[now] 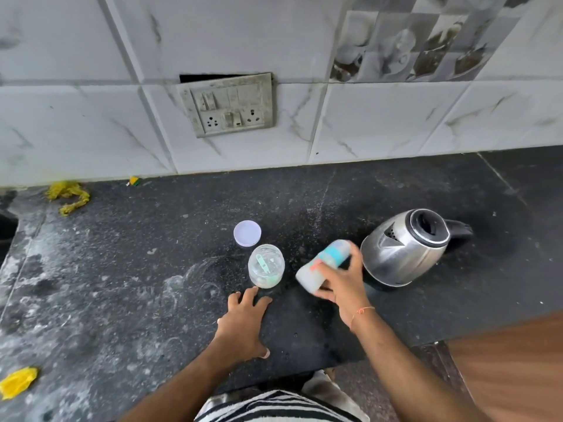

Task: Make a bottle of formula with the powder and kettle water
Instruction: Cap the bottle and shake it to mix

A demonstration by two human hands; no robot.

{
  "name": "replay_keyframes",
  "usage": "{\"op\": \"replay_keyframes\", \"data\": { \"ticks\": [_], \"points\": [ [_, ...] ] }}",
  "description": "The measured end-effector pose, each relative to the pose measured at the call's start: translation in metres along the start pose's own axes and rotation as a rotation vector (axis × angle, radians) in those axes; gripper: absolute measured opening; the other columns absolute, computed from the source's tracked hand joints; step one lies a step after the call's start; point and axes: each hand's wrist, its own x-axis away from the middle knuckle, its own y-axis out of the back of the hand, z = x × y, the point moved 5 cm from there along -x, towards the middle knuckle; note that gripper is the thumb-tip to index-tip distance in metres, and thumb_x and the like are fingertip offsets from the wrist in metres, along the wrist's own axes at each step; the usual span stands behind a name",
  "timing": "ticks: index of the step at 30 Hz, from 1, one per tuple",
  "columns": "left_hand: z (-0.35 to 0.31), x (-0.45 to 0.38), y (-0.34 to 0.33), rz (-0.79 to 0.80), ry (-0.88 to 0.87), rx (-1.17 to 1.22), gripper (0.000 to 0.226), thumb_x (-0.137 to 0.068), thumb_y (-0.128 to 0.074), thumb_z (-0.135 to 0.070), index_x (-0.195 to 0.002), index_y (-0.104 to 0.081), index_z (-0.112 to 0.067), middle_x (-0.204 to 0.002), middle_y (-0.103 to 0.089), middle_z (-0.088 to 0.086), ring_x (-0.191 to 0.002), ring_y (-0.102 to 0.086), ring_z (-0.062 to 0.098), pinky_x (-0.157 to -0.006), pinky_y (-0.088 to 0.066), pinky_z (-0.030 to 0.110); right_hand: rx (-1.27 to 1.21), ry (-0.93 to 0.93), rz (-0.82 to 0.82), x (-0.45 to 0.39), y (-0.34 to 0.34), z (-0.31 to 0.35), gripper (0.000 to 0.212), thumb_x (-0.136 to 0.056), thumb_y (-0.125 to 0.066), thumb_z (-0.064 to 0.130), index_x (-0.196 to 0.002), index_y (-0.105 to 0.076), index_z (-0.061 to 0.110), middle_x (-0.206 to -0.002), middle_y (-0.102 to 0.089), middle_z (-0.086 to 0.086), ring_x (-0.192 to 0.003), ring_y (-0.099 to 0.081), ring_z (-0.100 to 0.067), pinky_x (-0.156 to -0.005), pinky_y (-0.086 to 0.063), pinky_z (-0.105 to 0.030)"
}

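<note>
Clearly the baby bottle (323, 266), tilted and blurred above the tabletop (304, 208) between powder jar (266, 265) and kettle (406, 248), looks light, smooth plastic; the right hand (341, 287) wraps its lower body, a sensible hold. Left hand (245, 318) rests flat, fingers relaxed, beside the jar.

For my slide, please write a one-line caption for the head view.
Right hand holds tilted, blurred baby bottle beside steel kettle; left hand rests on the black counter.
</note>
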Motion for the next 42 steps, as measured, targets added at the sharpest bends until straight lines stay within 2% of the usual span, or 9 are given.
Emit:
{"op": "replay_keyframes", "data": {
  "ticks": [2,6,10,14,17,21,32,36,42],
  "points": [
    [0.002,0.001,0.000,-0.002,-0.003,-0.002,0.129,-0.067,-0.096,-0.060,-0.169,-0.019,-0.040,-0.174,-0.006,-0.004,-0.159,-0.009,0.038,-0.106,-0.056,0.065,0.097,-0.068,0.106,0.007,-0.011,-0.005,0.086,-0.085,-0.090,0.009,-0.143,-0.049,0.057,-0.118,-0.075,-0.012,-0.106,-0.079,-0.029,-0.069,-0.070,-0.053],
    [0.000,-0.001,0.001,-0.017,-0.023,0.003,0.128,-0.068,-0.096,-0.061,-0.169,-0.020,-0.040,-0.174,-0.006,-0.005,-0.159,-0.009,0.037,-0.107,-0.056,0.063,-0.045,0.023,-0.079,-0.002,0.002,-0.001,0.079,-0.088,-0.086,0.005,-0.138,-0.048,0.053,-0.124,-0.073,-0.011,-0.108,-0.079,-0.035,-0.073,-0.069,-0.055],
    [0.001,0.003,0.001,-0.016,-0.011,0.007,0.128,-0.068,-0.096,-0.060,-0.169,-0.020,-0.040,-0.175,-0.006,-0.005,-0.160,-0.009,0.037,-0.108,-0.055,0.065,0.006,-0.100,0.048,0.003,-0.009,-0.007,0.081,-0.085,-0.090,0.007,-0.136,-0.053,0.059,-0.117,-0.076,-0.014,-0.105,-0.080,-0.029,-0.068,-0.069,-0.052],
    [-0.001,0.000,0.001,-0.019,-0.015,0.000,0.128,-0.068,-0.095,-0.061,-0.168,-0.020,-0.041,-0.174,-0.007,-0.006,-0.159,-0.010,0.037,-0.107,-0.056,0.064,-0.080,0.003,-0.084,-0.006,0.004,-0.002,0.078,-0.091,-0.084,0.004,-0.143,-0.046,0.049,-0.122,-0.073,-0.009,-0.106,-0.080,-0.033,-0.074,-0.069,-0.055],
    [0.000,0.001,0.001,-0.014,-0.006,0.002,0.129,-0.067,-0.096,-0.061,-0.168,-0.019,-0.042,-0.174,-0.006,-0.005,-0.160,-0.009,0.037,-0.108,-0.055,0.065,-0.017,-0.111,0.047,0.002,-0.008,-0.004,0.083,-0.086,-0.090,0.007,-0.142,-0.051,0.054,-0.119,-0.075,-0.013,-0.105,-0.080,-0.031,-0.069,-0.069,-0.054],
    [0.000,-0.001,0.001,-0.015,-0.016,-0.013,0.129,-0.068,-0.095,-0.062,-0.169,-0.018,-0.041,-0.174,-0.006,-0.005,-0.159,-0.010,0.037,-0.107,-0.056,0.064,-0.100,0.030,-0.096,-0.007,0.007,0.005,0.079,-0.091,-0.085,0.006,-0.146,-0.046,0.046,-0.125,-0.071,-0.009,-0.106,-0.080,-0.035,-0.072,-0.069,-0.054],
    [-0.001,0.004,0.003,-0.016,-0.016,-0.001,0.128,-0.069,-0.095,-0.061,-0.169,-0.019,-0.040,-0.175,-0.005,-0.004,-0.161,-0.007,0.038,-0.107,-0.055,0.066,0.052,-0.084,0.065,0.005,-0.005,-0.008,0.082,-0.084,-0.091,0.007,-0.137,-0.054,0.057,-0.117,-0.075,-0.014,-0.105,-0.080,-0.028,-0.068,-0.069,-0.052],
    [-0.001,0.003,0.003,-0.023,-0.016,-0.027,0.127,-0.069,-0.094,-0.062,-0.169,-0.018,-0.041,-0.175,-0.006,-0.005,-0.160,-0.010,0.037,-0.105,-0.058,0.062,-0.087,0.019,-0.105,-0.004,0.011,-0.003,0.078,-0.090,-0.086,0.006,-0.144,-0.047,0.048,-0.123,-0.072,-0.010,-0.106,-0.080,-0.033,-0.074,-0.069,-0.056],
    [-0.001,0.004,0.005,-0.027,-0.011,-0.040,0.127,-0.070,-0.094,-0.062,-0.169,-0.018,-0.041,-0.175,-0.006,-0.006,-0.160,-0.011,0.036,-0.106,-0.058,0.059,0.013,0.039,-0.054,0.002,0.009,0.004,0.079,-0.088,-0.088,0.006,-0.143,-0.051,0.048,-0.121,-0.072,-0.010,-0.104,-0.080,-0.033,-0.072,-0.069,-0.057]
  ]
}}
